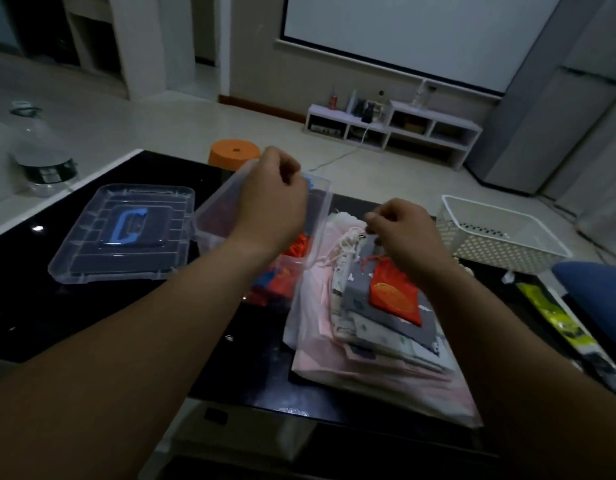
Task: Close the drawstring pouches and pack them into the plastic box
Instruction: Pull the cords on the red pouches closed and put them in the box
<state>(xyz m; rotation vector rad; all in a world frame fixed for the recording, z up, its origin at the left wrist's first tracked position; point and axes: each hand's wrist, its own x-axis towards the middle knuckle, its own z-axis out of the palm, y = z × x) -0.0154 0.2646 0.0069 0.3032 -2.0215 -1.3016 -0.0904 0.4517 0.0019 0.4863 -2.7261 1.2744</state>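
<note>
Atop the pile (386, 341), right hand (403, 230) is pinching cords (348, 237); left hand (272, 199) is curling over the box (322, 202), hold unclear. Cinching probably needs opposing pulls.

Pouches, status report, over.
Left hand curled over plastic box, hold unclear. Right hand pinches drawstring on pouch stack. Some pouches boxed; lid off.

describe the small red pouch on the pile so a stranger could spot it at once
On the black table, right of the clear plastic box, sits a stack of pale pink, white and grey fabric pouches. The small red drawstring pouch lies on top, near the right hand. It is the stack's only bright red piece, with a round orange emblem.
</note>
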